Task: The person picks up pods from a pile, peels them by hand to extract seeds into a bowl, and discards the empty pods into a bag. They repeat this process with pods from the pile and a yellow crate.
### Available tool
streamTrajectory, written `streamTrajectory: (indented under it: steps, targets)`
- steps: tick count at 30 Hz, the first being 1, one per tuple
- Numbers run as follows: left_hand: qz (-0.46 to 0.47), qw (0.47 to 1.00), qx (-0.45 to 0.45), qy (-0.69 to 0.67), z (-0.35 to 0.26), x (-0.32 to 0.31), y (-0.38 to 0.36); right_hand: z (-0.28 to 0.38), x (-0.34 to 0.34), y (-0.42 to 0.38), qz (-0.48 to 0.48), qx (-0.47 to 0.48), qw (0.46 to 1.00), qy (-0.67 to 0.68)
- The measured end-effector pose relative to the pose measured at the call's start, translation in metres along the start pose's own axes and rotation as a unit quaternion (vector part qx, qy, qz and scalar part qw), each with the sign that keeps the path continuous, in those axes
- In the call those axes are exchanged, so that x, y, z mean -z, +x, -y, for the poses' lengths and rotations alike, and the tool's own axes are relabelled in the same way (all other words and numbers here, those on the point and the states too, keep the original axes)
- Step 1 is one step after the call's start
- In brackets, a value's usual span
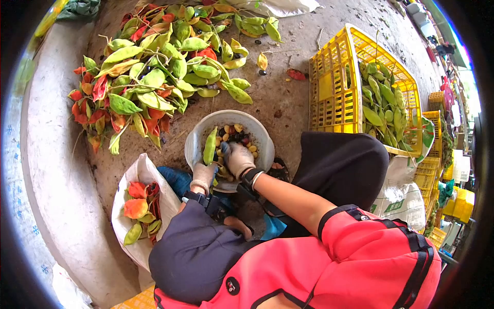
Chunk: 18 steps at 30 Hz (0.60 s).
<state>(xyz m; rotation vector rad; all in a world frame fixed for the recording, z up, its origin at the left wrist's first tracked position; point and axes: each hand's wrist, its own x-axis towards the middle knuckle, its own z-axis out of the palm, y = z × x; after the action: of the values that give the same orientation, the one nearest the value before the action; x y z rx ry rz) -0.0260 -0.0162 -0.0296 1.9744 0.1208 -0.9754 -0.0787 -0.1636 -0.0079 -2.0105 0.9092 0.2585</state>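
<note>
The person's left hand (203, 176), in a pale glove, is closed around the lower end of a green pod (210, 146), which stands roughly upright over the left side of a round, light-colored basin (265, 139). The gloved right hand (239, 158) reaches into the basin, its fingers by yellow and dark seeds (237, 135); whether they grip anything cannot be told. Beyond the basin and to its left, a large heap of green and red-orange pods (154, 80) lies on the floor (288, 46). Nearer the person, left of the basin, an open white sack (122, 206) holds more red and green pods. Right of the basin, past the person's dark-clothed knee (342, 159), a yellow plastic crate (334, 85) contains green pods (382, 103).
</note>
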Motion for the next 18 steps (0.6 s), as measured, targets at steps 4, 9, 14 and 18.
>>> streamTrajectory:
  steps: [4,9,14,18]
  targets:
    - [-0.003,0.998,0.006,0.067,-0.009,0.008,-0.006,0.028,0.049,0.021,-0.172,0.246,0.954,0.021]
    - [0.033,0.98,-0.059,0.187,-0.009,0.025,0.005,0.08,0.067,0.022,0.229,0.362,0.851,-0.303]
    - [-0.013,0.831,-0.211,0.515,-0.043,0.045,-0.023,0.046,0.029,-0.005,0.272,0.211,0.912,-0.222]
    - [-0.014,0.877,-0.124,0.464,-0.053,0.035,-0.036,0.056,0.03,-0.023,0.251,0.072,0.957,-0.127]
